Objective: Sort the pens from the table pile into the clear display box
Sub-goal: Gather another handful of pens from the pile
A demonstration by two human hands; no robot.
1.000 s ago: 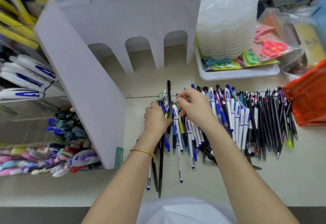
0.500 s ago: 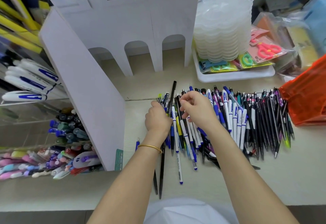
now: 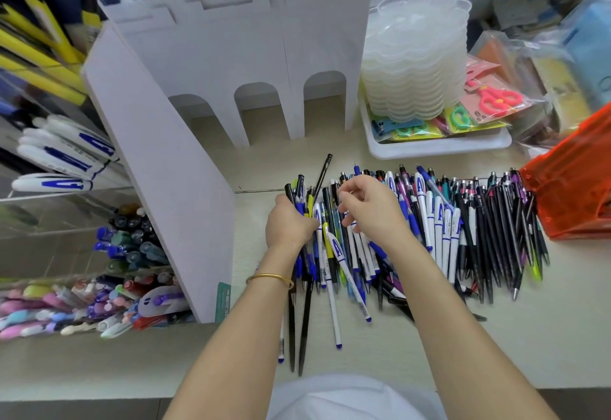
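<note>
A wide pile of pens [image 3: 463, 224], white, blue and black, lies across the middle of the table. My left hand [image 3: 289, 223] grips a bundle of several pens [image 3: 305, 208] at the pile's left end, their tips sticking out past my wrist. My right hand [image 3: 370, 211] hovers just right of it over the pile, fingers curled, pinching the top of a dark pen [image 3: 335, 188]. The clear display box [image 3: 49, 221] stands at the left, its compartments holding white-and-blue pens and coloured pens.
A white divider panel [image 3: 158, 168] separates the display box from the pile. A white arched organiser [image 3: 264, 56] stands behind. A white tray [image 3: 439, 147] with stacked clear lids and scissors sits back right. An orange bag [image 3: 575, 194] lies at the right edge.
My left hand has gathered the bundle tighter and lifted it slightly off the table. My right hand has shifted a little right along the pile, still picking at pen tops.
</note>
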